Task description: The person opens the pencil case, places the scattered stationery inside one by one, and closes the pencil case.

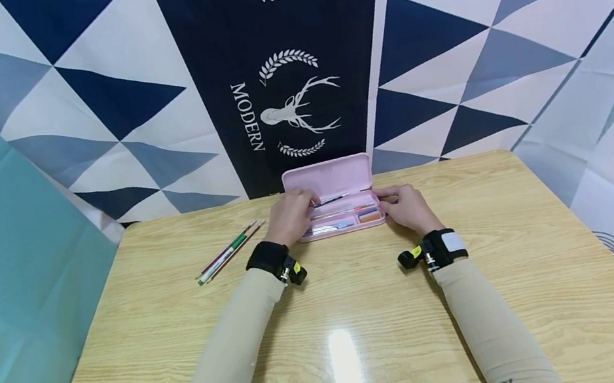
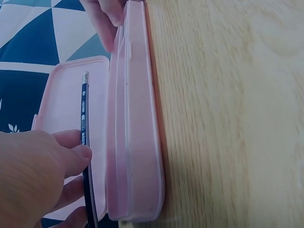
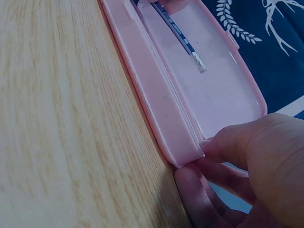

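A pink pencil case (image 1: 343,231) sits on the table near its far edge, its lid (image 1: 329,177) raised against the backdrop. My left hand (image 1: 290,217) pinches a dark pencil (image 2: 85,114) with a white eraser end between thumb and fingers. In both wrist views the pencil overlaps the inside of the lid. The right hand (image 1: 408,208) grips the case's right end, its thumb at the upper edge and fingers against the end wall. Inside the case lie a thin stick-like item (image 1: 340,212) and, in a small compartment, a brownish block (image 1: 369,216).
Several pencils (image 1: 231,252), one of them green, lie in a bundle on the wooden table (image 1: 373,314) left of the case. Behind the table's far edge hangs a patterned cloth (image 1: 285,42) with a deer print.
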Motion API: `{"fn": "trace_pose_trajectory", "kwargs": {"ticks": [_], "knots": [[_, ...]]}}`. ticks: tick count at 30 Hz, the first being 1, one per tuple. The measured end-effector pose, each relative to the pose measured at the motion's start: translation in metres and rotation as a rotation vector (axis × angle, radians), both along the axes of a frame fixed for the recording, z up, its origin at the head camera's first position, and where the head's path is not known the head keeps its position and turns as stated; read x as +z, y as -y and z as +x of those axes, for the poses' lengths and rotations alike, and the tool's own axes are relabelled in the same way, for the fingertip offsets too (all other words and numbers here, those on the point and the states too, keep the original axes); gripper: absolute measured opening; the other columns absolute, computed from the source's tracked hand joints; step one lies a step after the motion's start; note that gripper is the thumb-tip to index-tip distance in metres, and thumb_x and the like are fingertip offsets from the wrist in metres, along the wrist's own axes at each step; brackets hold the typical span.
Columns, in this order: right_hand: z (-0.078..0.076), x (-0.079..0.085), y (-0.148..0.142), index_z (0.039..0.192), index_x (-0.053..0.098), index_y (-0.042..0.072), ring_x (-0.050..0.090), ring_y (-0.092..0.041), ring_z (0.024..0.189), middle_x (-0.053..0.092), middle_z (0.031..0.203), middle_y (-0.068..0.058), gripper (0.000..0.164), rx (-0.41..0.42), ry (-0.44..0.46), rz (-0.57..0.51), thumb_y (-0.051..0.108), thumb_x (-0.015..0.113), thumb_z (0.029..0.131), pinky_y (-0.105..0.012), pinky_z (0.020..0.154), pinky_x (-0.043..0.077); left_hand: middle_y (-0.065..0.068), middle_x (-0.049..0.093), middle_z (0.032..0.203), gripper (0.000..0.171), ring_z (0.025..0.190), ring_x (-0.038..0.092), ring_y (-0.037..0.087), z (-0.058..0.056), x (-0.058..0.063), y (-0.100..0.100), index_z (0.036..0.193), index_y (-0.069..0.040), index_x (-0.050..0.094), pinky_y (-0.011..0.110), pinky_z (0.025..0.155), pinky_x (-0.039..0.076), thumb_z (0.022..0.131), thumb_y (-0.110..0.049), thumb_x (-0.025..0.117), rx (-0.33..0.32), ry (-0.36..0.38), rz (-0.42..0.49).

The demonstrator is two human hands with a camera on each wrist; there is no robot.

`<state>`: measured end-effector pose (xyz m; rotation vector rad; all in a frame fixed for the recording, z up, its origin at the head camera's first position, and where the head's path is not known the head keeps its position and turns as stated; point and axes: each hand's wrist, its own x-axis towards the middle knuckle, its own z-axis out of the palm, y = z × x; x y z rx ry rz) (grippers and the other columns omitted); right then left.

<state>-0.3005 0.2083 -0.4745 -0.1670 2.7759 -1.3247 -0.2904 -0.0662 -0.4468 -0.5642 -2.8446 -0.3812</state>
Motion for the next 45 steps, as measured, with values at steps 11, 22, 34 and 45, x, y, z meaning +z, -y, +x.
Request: {"fn": "trace_pose_trajectory", "kwargs": {"ticks": [11,22,34,45], "knots": [[-0.002,-0.003,0.001,0.134,0.065,0.011,0.062,-0.034,0.116,0.061,0.139,-0.021,0.037,0.006,0.004,0.009,0.014,0.06,0.098,-0.051,0.095,0.051,0.001,0.07,0.099,0.022,0.095,0.066,0.018,-0.005,-0.004,-0.009,0.104,-0.019,0.076,0.036,0.079,0.059,0.087,-0.007,0.072,-0.021,-0.037,0.009],[-0.001,-0.003,-0.002,0.133,0.065,0.011,0.059,-0.035,0.121,0.058,0.143,-0.021,0.036,0.006,-0.005,0.01,0.014,0.061,0.098,-0.055,0.1,0.049,0.0,0.069,0.096,0.017,0.095,0.065,0.016,-0.006,-0.004,-0.026,0.103,-0.018,0.075,0.036,0.08,0.057,0.088,-0.011,0.073,-0.05,-0.036,0.034],[-0.001,-0.003,-0.001,0.133,0.065,0.01,0.059,-0.035,0.122,0.058,0.142,-0.021,0.036,0.01,-0.004,0.005,0.014,0.061,0.098,-0.055,0.101,0.049,0.001,0.07,0.097,0.018,0.095,0.064,0.017,-0.009,-0.007,-0.031,0.103,-0.017,0.075,0.034,0.087,0.055,0.088,-0.008,0.071,-0.096,-0.046,0.035],[-0.002,-0.004,-0.001,0.134,0.065,0.01,0.06,-0.034,0.12,0.059,0.142,-0.021,0.036,0.007,0.0,0.001,0.014,0.06,0.098,-0.054,0.1,0.05,-0.001,0.069,0.101,0.019,0.097,0.063,0.016,-0.011,-0.01,-0.038,0.106,-0.019,0.074,0.034,0.085,0.056,0.091,-0.009,0.069,-0.077,-0.003,0.015]]}}
